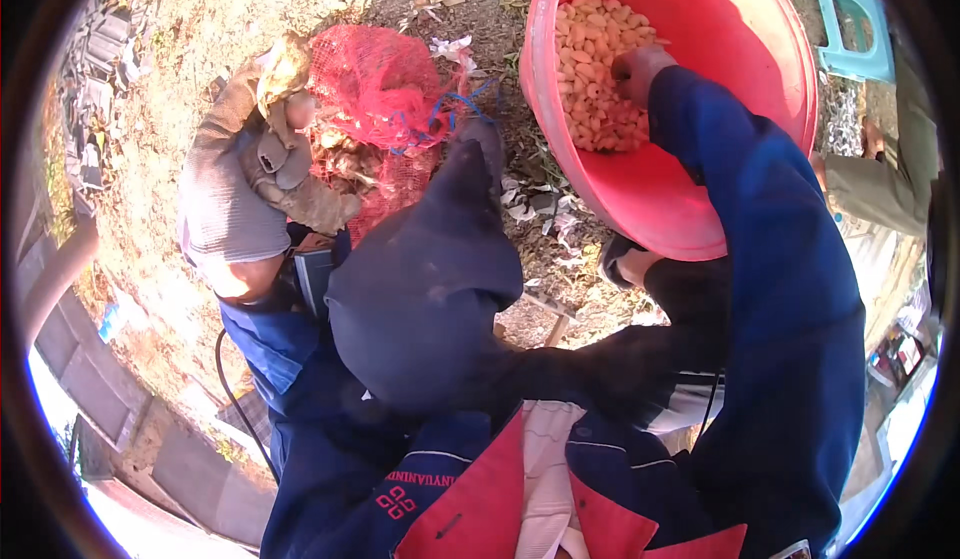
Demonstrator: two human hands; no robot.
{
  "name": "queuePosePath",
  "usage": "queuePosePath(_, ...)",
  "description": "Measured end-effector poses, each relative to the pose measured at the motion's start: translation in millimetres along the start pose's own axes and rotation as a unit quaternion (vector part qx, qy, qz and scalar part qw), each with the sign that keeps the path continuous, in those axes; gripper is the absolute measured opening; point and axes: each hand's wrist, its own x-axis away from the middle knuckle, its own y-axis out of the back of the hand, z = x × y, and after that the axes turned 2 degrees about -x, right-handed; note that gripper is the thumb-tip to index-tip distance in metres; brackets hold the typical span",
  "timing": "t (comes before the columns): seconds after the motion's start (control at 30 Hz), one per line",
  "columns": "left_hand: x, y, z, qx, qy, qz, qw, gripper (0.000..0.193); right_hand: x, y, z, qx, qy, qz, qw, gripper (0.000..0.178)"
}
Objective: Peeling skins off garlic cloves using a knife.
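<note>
My left hand (pixel 285 164) wears a worn, dirty grey-brown knitted glove and curls beside a red mesh bag (pixel 375 84). A bare fingertip seems to show through the glove; what the fingers hold, if anything, I cannot make out. Pale, papery bulbs that look like garlic (pixel 345 154) lie at the mouth of the bag. My bare right hand (pixel 640 71) reaches into a large red bucket (pixel 745 34), its fingers bent down against a heap of peeled-looking garlic cloves (pixel 600 69). The fingertips are hidden, so a grip on a clove cannot be confirmed.
Blue string (pixel 455 109) trails from the bag. A light-blue plastic stool (pixel 848 27) stands beyond the bucket, and another person's sleeve or trouser leg (pixel 885 174) shows at the right. Dry husks (pixel 455 54) litter the earth ground. My dark-clad knees fill the middle.
</note>
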Motion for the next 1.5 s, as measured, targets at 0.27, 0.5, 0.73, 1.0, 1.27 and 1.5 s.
queuePosePath(0.27,-5,7,6,-0.031,-0.026,0.059,0.997,0.048,10,-34,6,-0.079,0.006,0.085,0.993,0.024)
queuePosePath(0.5,-9,10,8,-0.003,-0.027,0.018,0.999,0.035,18,-35,17,0.002,0.081,0.086,0.993,0.025)
queuePosePath(0.73,-5,5,3,0.039,-0.032,-0.020,0.999,0.035,16,-39,18,0.058,0.167,0.045,0.983,0.029)
queuePosePath(1.0,-9,13,9,0.034,-0.023,-0.033,0.999,0.025,3,-20,6,0.105,0.059,0.213,0.970,0.019)
queuePosePath(1.27,-1,-15,11,0.063,0.032,-0.096,0.993,0.027,-2,-58,-14,0.060,0.115,0.219,0.967,0.025)
queuePosePath(1.5,-22,27,12,-0.018,-0.017,0.000,1.000,0.033,-4,-59,3,0.166,0.180,0.244,0.938,0.024)
